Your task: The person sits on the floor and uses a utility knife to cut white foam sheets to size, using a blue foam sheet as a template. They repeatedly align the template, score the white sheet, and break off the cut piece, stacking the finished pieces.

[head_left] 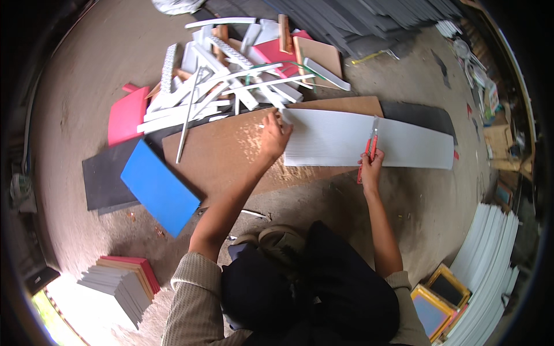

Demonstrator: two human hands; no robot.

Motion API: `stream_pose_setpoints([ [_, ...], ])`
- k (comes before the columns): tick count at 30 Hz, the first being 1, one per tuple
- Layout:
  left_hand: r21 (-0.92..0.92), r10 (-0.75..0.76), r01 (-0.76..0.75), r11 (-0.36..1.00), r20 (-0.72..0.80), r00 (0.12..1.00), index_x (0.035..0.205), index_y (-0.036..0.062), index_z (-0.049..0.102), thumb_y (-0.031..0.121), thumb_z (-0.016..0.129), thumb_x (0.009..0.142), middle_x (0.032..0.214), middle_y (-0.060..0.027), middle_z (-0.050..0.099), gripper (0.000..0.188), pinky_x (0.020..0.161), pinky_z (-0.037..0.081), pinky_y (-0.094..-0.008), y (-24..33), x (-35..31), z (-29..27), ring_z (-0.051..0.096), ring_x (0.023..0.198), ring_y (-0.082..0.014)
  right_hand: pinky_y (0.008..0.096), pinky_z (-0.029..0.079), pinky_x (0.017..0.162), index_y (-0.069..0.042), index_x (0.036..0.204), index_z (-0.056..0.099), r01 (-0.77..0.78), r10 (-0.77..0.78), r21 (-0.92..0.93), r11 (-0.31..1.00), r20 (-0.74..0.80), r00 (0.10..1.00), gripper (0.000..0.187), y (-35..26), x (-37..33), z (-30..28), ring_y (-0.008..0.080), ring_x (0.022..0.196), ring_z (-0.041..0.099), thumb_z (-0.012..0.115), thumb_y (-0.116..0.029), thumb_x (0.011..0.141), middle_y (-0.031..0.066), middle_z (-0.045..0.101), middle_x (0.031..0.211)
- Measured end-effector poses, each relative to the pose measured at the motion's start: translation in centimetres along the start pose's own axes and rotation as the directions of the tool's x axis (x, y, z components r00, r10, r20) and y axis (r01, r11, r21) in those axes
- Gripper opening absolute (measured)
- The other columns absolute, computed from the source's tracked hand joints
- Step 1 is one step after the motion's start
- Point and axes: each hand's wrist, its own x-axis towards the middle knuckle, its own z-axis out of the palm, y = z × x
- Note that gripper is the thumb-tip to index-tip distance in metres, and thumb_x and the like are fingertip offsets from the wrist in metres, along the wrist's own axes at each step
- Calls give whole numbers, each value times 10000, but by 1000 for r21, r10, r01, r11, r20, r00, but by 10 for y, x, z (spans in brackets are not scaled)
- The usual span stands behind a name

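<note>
A long white ribbed plastic sheet point(329, 138) lies across a brown board point(219, 150) with scratched, flaking patches. My left hand point(276, 135) is at the sheet's left end, its fingers curled around the upper corner; the fingertips are partly hidden. Over the right part of the sheet, my right hand point(371, 164) is closed around a red utility knife point(370, 151). The knife's grey blade end points away from me, above the white surface. A blue rectangular panel point(160, 187) rests on the left end of the brown board.
Beyond the board is a heap of white offcuts point(216, 81) with red and brown pieces. Dark sheets point(381, 23) are stacked at the far right. Grey panels point(118, 288) stand lower left; white sheets point(485, 259) and yellow-framed screens point(441, 300) lie lower right.
</note>
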Motion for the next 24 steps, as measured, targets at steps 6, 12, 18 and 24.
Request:
stream_pose_setpoints([
  [6,-232,-254,312,921,247,935,1184,-33,374,255,671,762,919,-158,586,590,709,502,-326,15,17,3,594,783,-244,299,447,633,-4,1078,360,-81,83,27,996,-61,995,291,18,-2,-6,152,683,558,510,-87,843,95,554,845],
  [12,-608,-137,409,680,443,886,1141,27,413,139,587,836,1145,-117,450,369,828,454,-279,83,-7,-18,483,990,-173,300,410,746,1,1109,358,94,-41,143,985,-337,941,332,36,8,-3,180,830,514,530,-86,839,105,512,927],
  [18,-669,-20,146,729,192,981,1084,63,482,127,589,833,943,-43,579,280,692,475,-265,151,-24,-105,547,803,-115,310,447,698,-17,1095,290,256,-3,494,831,-456,890,271,-55,7,10,176,823,551,445,-42,874,133,538,945],
  [24,-495,326,-366,788,-168,930,1084,34,461,43,519,858,1005,-43,526,234,852,384,-259,149,-35,-204,484,952,-112,425,454,816,-41,1119,240,297,-40,679,672,-367,929,287,-154,-6,16,207,830,555,404,-40,883,145,499,946],
])
